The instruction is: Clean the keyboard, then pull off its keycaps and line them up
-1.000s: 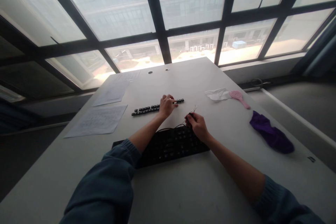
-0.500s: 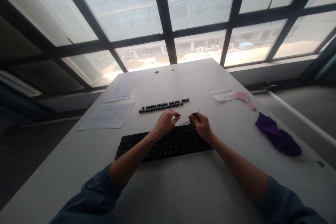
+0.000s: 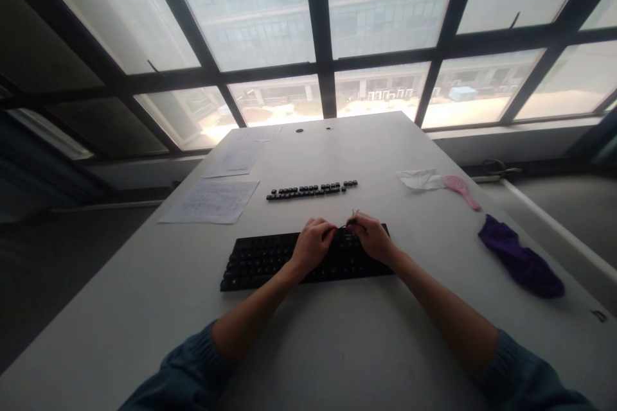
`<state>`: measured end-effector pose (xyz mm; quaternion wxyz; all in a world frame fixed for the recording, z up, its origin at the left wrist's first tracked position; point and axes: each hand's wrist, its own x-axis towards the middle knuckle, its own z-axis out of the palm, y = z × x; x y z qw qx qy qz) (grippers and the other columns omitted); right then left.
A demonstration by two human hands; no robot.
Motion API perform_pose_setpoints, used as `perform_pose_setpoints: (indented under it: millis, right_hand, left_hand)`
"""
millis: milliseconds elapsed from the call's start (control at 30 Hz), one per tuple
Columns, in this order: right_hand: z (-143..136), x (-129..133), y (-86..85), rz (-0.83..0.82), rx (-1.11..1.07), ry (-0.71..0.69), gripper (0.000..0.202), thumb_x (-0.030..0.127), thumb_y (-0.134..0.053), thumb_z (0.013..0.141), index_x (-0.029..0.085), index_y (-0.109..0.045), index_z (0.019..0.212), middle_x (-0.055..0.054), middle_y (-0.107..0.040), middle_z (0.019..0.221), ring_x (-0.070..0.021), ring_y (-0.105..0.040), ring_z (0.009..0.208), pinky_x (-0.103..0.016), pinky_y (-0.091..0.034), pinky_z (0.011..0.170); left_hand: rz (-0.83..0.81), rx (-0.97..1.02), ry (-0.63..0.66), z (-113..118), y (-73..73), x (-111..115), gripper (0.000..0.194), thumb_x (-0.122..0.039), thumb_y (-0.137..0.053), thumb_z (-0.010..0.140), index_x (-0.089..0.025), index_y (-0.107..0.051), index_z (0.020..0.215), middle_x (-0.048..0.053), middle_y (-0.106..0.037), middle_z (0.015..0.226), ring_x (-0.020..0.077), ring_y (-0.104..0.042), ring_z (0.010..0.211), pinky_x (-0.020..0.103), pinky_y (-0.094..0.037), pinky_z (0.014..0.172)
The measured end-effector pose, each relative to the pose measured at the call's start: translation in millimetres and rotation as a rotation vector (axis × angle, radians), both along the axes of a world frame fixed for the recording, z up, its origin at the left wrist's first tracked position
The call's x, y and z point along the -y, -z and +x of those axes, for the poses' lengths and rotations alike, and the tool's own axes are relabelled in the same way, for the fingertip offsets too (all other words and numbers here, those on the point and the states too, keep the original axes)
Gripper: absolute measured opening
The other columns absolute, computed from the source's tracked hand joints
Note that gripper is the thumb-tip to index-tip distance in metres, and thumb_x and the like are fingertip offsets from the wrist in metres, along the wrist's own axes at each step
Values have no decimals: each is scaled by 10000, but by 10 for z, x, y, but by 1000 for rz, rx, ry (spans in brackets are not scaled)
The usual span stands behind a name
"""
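A black keyboard (image 3: 270, 260) lies on the white table below both hands. My right hand (image 3: 370, 236) is closed over the keyboard's far right part and holds a wire keycap puller (image 3: 355, 213), mostly hidden by the fingers, with thin wire ends sticking out on the far side. A thin dark strand (image 3: 342, 227) runs between the two hands. My left hand (image 3: 313, 243) is closed in a pinch at the strand's left end, above the keyboard's middle. Beyond the hands, several loose black keycaps (image 3: 308, 191) stand in two rows.
Printed paper sheets (image 3: 209, 202) lie at the left. Toward the right edge are a crumpled white tissue (image 3: 419, 180), a pink hairbrush (image 3: 461, 191), a purple cloth item (image 3: 520, 257) and a small dark object (image 3: 598, 316). Windows (image 3: 376, 90) rise behind the table.
My left hand has moved toward the right hand and lower, pinching at the strand. My right hand has tilted, its wire ends now less visible. The view has shifted slightly left.
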<state>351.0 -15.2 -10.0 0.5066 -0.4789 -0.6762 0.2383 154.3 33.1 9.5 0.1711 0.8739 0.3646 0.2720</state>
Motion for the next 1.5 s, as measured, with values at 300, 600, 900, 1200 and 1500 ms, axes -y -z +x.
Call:
perform_pose_setpoints:
  millis: [300,600,900,1200,1500]
  right_hand:
    - [-13,25,6,-13,72,-48,169,241,-539,946,193,-609,800,-24,-624,792,-170,-564,747,-273,-424,706]
    - [15,49,2,-50,19,39,177,231,-542,904,194,-645,766,-19,-665,739,-180,-594,708,-285,-447,690]
    - [21,58,2,-37,1,42,183,242,-553,893,192,-676,766,-25,-679,733,-183,-601,696,-293,-462,693]
    - [41,55,16,-85,-188,117,208,321,-556,901,180,-698,845,-31,-692,722,-181,-626,678,-290,-496,664]
    - [21,59,13,-108,-226,126,232,379,-565,913,186,-665,831,-31,-672,708,-187,-629,672,-292,-497,638]
  left_hand:
    - [-45,-17,83,24,-62,35,144,-261,-630,904,-239,-743,991,50,-691,926,220,-591,941,344,-474,867]
    - [-46,-81,124,228,79,34,83,-277,-718,849,-246,-739,923,33,-674,900,210,-583,902,309,-469,788]
    - [-4,-89,109,229,112,66,69,-238,-686,874,-241,-716,937,35,-665,921,218,-576,940,333,-479,830]
    - [4,19,108,224,89,95,152,-287,-611,941,-237,-687,1062,46,-640,992,209,-581,999,336,-485,898]
    - [-23,85,111,209,78,109,377,-190,-701,863,-246,-576,1215,34,-647,1024,221,-575,1033,358,-486,924]
